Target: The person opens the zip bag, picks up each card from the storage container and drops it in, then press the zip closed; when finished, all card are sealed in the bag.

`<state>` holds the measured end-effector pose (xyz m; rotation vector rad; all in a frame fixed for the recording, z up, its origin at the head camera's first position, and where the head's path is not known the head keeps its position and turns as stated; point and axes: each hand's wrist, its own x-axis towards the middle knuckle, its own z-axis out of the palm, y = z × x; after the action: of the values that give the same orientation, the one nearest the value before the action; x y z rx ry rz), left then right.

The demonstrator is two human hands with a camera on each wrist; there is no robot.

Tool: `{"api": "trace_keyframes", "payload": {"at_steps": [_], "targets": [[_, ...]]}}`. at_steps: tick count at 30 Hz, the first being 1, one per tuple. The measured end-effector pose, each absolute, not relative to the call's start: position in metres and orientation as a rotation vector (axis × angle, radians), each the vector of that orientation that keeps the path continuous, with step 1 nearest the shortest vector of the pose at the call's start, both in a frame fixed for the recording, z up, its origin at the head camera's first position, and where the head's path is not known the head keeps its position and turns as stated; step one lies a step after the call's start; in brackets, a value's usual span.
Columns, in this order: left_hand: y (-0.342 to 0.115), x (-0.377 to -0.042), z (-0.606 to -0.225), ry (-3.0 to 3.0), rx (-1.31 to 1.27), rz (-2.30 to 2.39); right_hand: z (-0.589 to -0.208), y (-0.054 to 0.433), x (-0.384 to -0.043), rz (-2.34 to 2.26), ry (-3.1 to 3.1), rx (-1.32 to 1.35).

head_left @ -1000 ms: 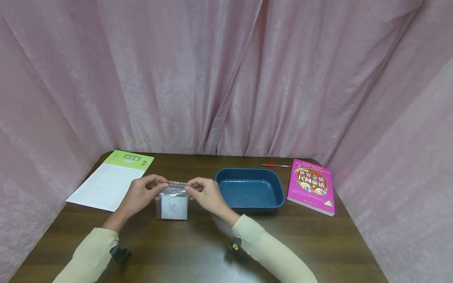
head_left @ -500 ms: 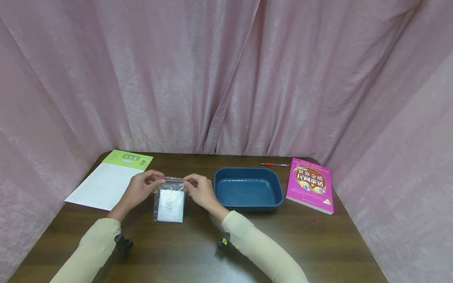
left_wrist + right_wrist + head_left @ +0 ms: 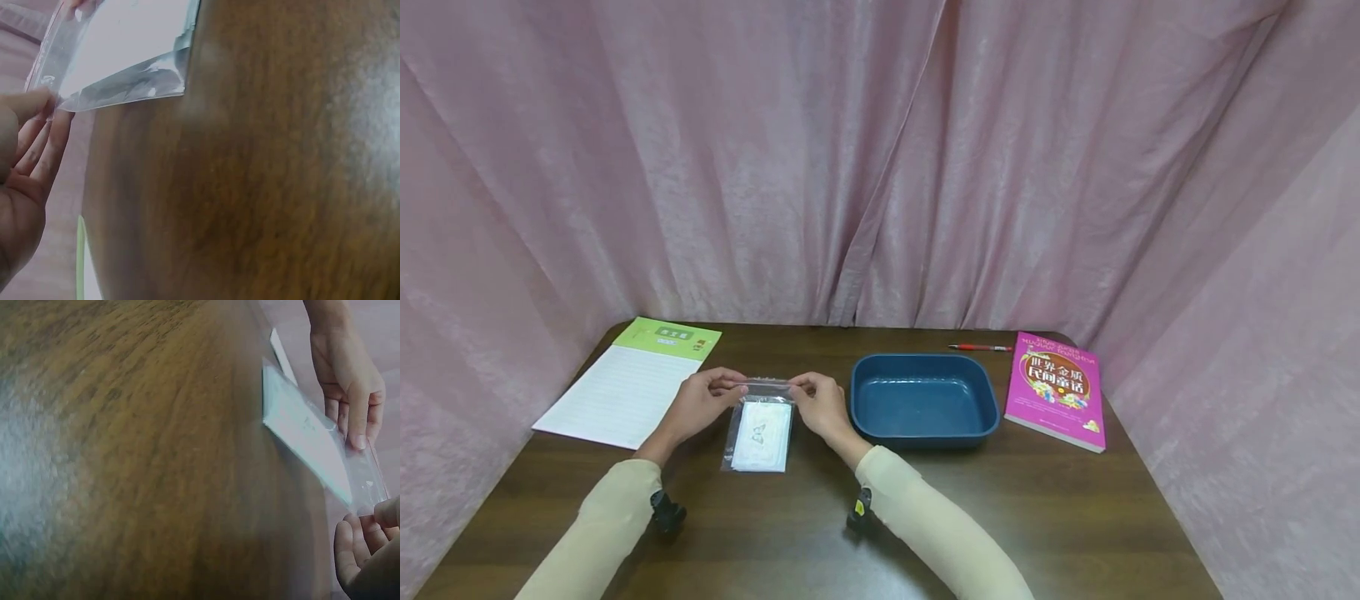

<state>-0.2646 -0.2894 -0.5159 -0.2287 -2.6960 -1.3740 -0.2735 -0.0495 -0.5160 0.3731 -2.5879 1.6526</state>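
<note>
A clear zip bag [image 3: 728, 450] holds a stack of white cards [image 3: 762, 448]; the front card has a small dark drawing. My left hand [image 3: 696, 406] pinches the left end of the bag's top strip between thumb and fingers. At the right end of that strip, my right hand [image 3: 823, 408] pinches in the same way. The left wrist view has the left thumb and fingers on the corner of the bag [image 3: 134, 92]. Both hands appear on the bag's top edge [image 3: 362, 478] in the right wrist view. Whether the bag's lower end touches the table, I cannot tell.
A blue plastic basin [image 3: 925, 429] stands just right of my right hand. Beyond it lie a red pen [image 3: 980, 347] and a pink book [image 3: 1056, 400]. A lined writing pad [image 3: 617, 392] with a green header lies at the left. Pink curtains [image 3: 880, 167] surround the wooden table [image 3: 790, 542].
The bag's lower end has tilted toward me, so more of the card front shows. Both hands keep their pinch on the top strip, and the right forearm has shifted slightly left.
</note>
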Motion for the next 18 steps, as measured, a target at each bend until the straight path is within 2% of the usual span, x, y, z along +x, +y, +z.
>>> {"api": "trace_keyframes", "payload": {"at_steps": [18], "targets": [[-0.291,-0.275,-0.538,-2.782,-0.191,-1.165,-0.531,-0.053,-0.277,1.865,-2.601,0.213]]}}
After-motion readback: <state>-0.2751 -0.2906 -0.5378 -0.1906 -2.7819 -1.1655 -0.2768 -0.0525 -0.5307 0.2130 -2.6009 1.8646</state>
